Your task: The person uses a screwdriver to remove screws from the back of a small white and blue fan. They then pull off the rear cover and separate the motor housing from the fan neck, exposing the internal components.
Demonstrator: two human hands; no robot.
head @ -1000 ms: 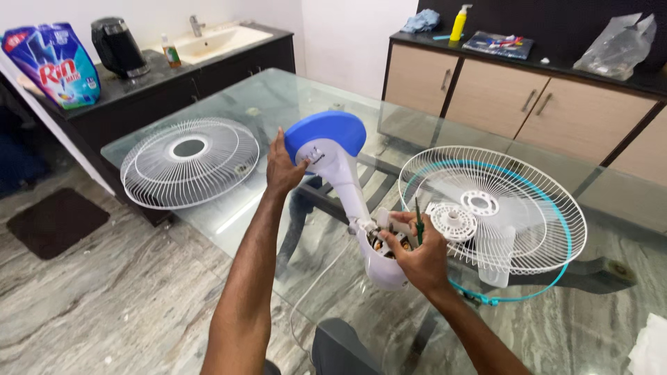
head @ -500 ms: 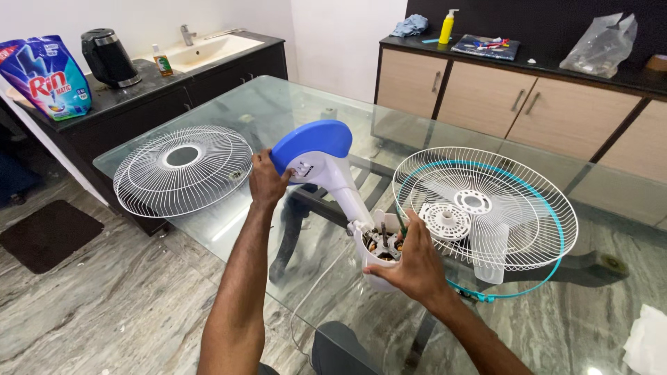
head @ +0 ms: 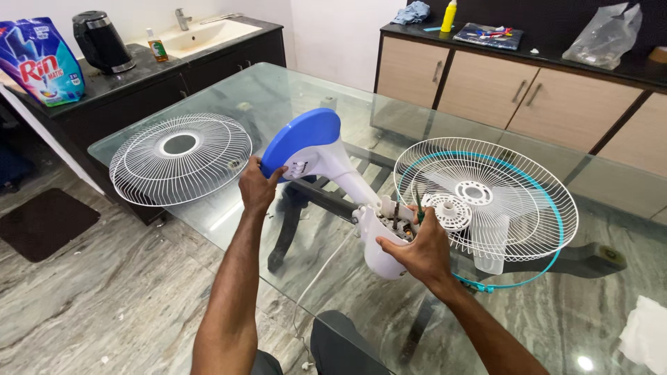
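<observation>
- Looking down from the head camera, much of the motor (head: 397, 226) sits inside the open white housing (head: 377, 243), so only dark metal and coppery bits show; its wiring is hard to make out
- The right hand (head: 417, 251) hides the near side of the housing, and a thin green tool (head: 419, 208) shows only partly above the fingers
- The lower edge of the view cuts off both forearms and a dark knee (head: 340, 347)
- The left hand (head: 256, 186) is closed around the edge of the blue base (head: 300, 140), arm stretched forward, thumb towards the stem
- The right hand is wrapped around the motor housing from the near right, wrist bent inward, also gripping the green tool
- The fan body (head: 340, 179) is held above the glass table (head: 292, 97), long axis slanting from the blue base at upper left down to the motor end at lower right, its open face turned up
- A loose white grille (head: 180, 158) lies flat to the left; a second grille with teal rim (head: 486, 201), holding the blade and a round white cap (head: 447, 210), lies just right of the housing
</observation>
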